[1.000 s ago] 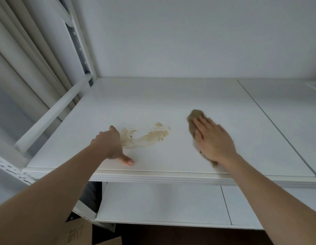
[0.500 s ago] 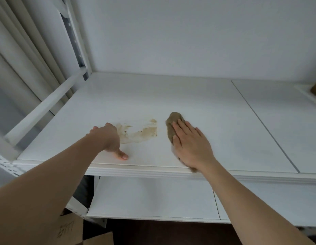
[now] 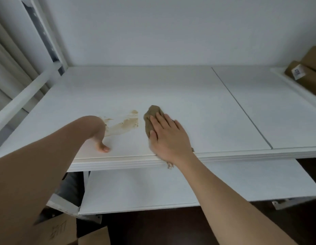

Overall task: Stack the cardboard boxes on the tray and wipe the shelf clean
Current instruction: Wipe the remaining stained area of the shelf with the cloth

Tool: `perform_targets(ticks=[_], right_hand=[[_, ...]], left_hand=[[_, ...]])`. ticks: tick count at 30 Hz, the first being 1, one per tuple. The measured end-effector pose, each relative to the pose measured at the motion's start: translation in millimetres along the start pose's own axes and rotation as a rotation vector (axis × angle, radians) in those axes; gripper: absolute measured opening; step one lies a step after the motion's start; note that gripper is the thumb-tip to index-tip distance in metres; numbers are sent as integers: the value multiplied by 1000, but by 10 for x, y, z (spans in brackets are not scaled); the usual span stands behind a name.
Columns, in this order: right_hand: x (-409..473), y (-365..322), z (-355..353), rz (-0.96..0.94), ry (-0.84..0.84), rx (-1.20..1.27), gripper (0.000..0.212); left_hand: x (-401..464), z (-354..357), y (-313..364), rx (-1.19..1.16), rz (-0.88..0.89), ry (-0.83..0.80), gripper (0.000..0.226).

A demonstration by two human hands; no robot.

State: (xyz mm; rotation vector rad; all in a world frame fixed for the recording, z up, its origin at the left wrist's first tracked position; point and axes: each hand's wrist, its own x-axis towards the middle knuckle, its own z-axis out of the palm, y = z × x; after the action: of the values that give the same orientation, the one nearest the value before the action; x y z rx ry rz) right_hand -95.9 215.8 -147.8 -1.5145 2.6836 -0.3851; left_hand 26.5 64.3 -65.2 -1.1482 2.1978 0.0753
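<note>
Our right hand (image 3: 168, 137) lies flat on the brown cloth (image 3: 151, 121), fingers straight and together, pressing it to the white shelf (image 3: 171, 89). Nothing curled round it; palm and fingers cover the near part, and the far end of the cloth sticks out past the fingertips. A frayed bit of cloth hangs over the shelf's front edge under the wrist.

Our left hand (image 3: 99, 137) rests on the shelf near the front edge, thumb tip touching the board. The fingers are hidden behind the wrist, so we cannot tell whether that hand is spread or clenched.

The brownish stain (image 3: 123, 125) lies between the two hands: just left of the cloth, a narrow strip of clean board between them, its left end running behind the left hand.

Edges: the heel of the right hand sits at the front lip of the shelf. A white side rail (image 3: 26, 96) bounds the left side. The back wall (image 3: 153, 32) is well beyond the cloth, with bare board between. A seam (image 3: 242, 108) in the shelf board runs front to back, well right of the right hand.

At far right, cardboard boxes (image 3: 305, 75) sit on a white tray (image 3: 295, 87), well apart from both hands. A lower shelf (image 3: 136, 188) shows below the front edge; more cardboard (image 3: 65, 232) at the bottom left.
</note>
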Motion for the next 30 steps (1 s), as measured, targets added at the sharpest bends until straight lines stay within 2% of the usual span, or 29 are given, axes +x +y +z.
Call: perform_targets(ticks=[2, 5, 8, 13, 17, 19, 22, 25, 30], right_hand=[[-97, 256, -68, 101, 27, -25, 56], [-113, 468, -151, 385, 86, -58, 58], [-27, 136, -86, 540, 125, -28, 62], [7, -694, 102, 390, 62, 64, 65], [-62, -469, 122, 195, 91, 72, 62], [-36, -169, 68, 215, 126, 31, 60], [90, 187, -40, 369, 120, -25, 60], [264, 81, -43, 420, 80, -28, 60], [309, -355, 90, 184, 34, -5, 60]], left_hand=[[-12, 25, 3, -24, 11, 27, 88], [-49, 90, -137, -166, -12, 64, 96], [-36, 118, -347, -393, -19, 8, 115], [-13, 67, -320, -426, -56, 77, 111], [51, 89, -274, -450, -61, 79, 114], [84, 102, -341, -459, -62, 81, 114], [118, 184, -497, -339, -102, 135, 119], [179, 308, -628, -299, -130, 169, 128], [205, 340, -662, -280, -131, 146, 120]])
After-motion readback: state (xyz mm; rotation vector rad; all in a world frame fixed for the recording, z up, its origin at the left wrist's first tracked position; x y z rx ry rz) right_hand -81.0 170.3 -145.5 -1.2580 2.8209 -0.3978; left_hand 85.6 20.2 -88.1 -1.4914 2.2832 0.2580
